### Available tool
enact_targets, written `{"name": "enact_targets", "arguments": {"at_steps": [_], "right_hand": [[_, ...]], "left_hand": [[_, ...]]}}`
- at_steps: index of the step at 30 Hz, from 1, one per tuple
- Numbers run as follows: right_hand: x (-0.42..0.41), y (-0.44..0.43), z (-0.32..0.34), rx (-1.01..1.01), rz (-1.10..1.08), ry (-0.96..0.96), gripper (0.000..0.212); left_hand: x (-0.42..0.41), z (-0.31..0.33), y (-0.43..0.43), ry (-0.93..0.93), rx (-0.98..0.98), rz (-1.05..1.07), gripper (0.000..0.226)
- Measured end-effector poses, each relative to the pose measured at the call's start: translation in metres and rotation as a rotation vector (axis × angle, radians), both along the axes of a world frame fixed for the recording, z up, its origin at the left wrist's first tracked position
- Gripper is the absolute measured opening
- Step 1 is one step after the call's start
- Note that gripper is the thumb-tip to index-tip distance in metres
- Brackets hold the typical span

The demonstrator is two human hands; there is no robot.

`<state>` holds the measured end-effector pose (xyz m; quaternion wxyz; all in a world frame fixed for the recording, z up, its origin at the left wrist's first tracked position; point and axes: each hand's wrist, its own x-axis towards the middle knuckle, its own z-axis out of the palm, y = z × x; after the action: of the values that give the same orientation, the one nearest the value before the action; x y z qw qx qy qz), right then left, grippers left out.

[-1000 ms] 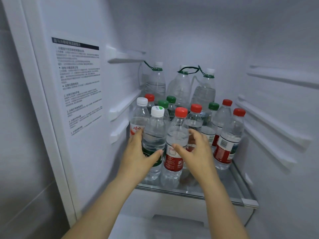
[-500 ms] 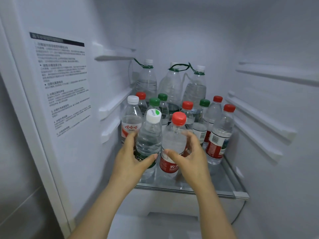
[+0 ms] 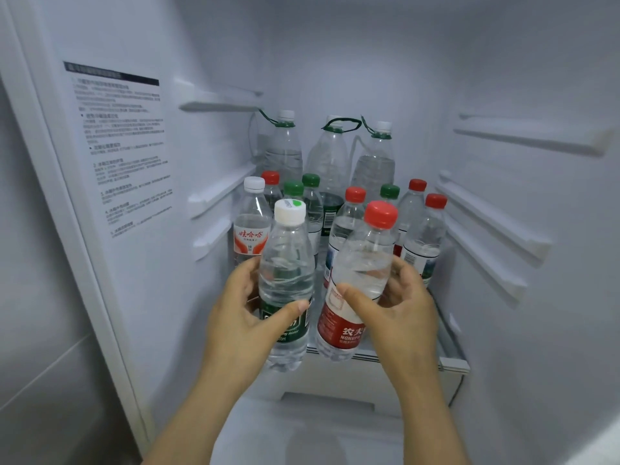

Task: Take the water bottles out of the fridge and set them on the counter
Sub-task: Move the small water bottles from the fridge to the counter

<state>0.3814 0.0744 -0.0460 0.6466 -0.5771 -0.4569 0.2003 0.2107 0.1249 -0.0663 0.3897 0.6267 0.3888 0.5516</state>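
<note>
Off shelf, left hand grips white-cap bottle, right hand red-cap

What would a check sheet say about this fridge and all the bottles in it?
Surface: glass shelf, crowded with bottles.
Job's things: white-capped bottle upright and red-capped bottle tilted, both held in front of the shelf; more small bottles and three big bottles stand on it.
Clutter: nothing seen.
Hands: left hand grips the white-capped bottle; right hand grips the red-capped bottle.
Cables: perhaps a thin dark cord below the shelf's right corner.
Surroundings: white fridge walls with rails; printed sticker on the left.
</note>
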Motion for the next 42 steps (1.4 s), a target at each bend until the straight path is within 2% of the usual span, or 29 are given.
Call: {"name": "enact_targets", "arguments": {"at_steps": [4,9,12,18,22,26,32,42], "right_hand": [[-0.006,-0.024,0.008,0.015,-0.041,-0.018,0.065],[-0.017,-0.062,0.021,0.037,-0.155,-0.034,0.066],[-0.029,-0.087,0.029,0.066,-0.224,-0.011,0.059],[-0.066,-0.142,0.029,0.078,-0.337,0.003,0.053],[-0.093,-0.183,0.030,0.074,-0.408,-0.007,0.057],[-0.114,-0.225,0.034,0.100,-0.478,-0.025,0.047],[-0.129,-0.287,0.042,0.110,-0.621,-0.024,0.056],[-0.131,-0.418,0.047,0.136,-0.886,-0.092,0.051]], "left_hand": [[-0.004,0.009,-0.016,-0.017,0.022,-0.029,0.066],[-0.013,0.022,-0.038,-0.058,0.049,-0.122,0.072],[-0.019,0.029,-0.051,-0.035,0.066,-0.204,0.071],[-0.038,0.037,-0.088,-0.030,0.095,-0.345,0.054],[-0.054,0.038,-0.115,-0.037,0.076,-0.441,0.058],[-0.063,0.041,-0.140,-0.060,0.088,-0.559,0.060],[-0.051,0.049,-0.184,-0.080,0.067,-0.717,0.069],[-0.014,0.050,-0.292,-0.093,0.027,-0.999,0.061]]}}
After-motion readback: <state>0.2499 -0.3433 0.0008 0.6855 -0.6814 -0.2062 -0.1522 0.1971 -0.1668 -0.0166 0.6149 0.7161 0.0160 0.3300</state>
